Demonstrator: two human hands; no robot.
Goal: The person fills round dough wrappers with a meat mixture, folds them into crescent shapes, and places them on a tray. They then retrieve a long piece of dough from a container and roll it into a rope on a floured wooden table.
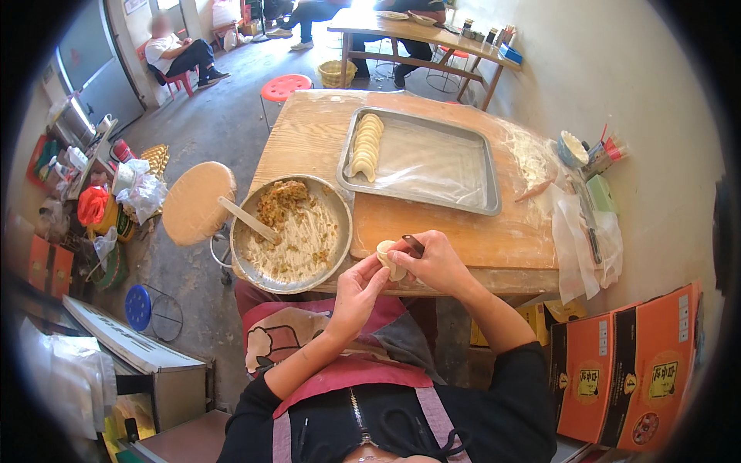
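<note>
Between my fingertips is a pale dumpling (pixel 396 271), partly hidden, held above the near edge of the wooden table. My left hand (pixel 360 289) grips it from the left. At its right side, my right hand (pixel 438 265) pinches the dough with thumb and fingers, and also holds a utensil with a dark handle (pixel 413 245); its working end is hidden. Left of my hands, a round metal pan (pixel 236 254) contains chopped filling (pixel 283 202) with a pale spatula (pixel 250 221) resting in it. Beyond lies a metal tray (pixel 493 173) with a row of several shaped dumplings (pixel 366 147) along its left side.
A floured wooden board (pixel 451 243) covers much of the table. Towards the wall are a rolling pin (pixel 534 191), a blue bowl (pixel 572 149) and plastic sheets (pixel 567 249). A round stool (pixel 200 202) stands left; orange boxes (pixel 625 370) stand right. Other people sit farther back.
</note>
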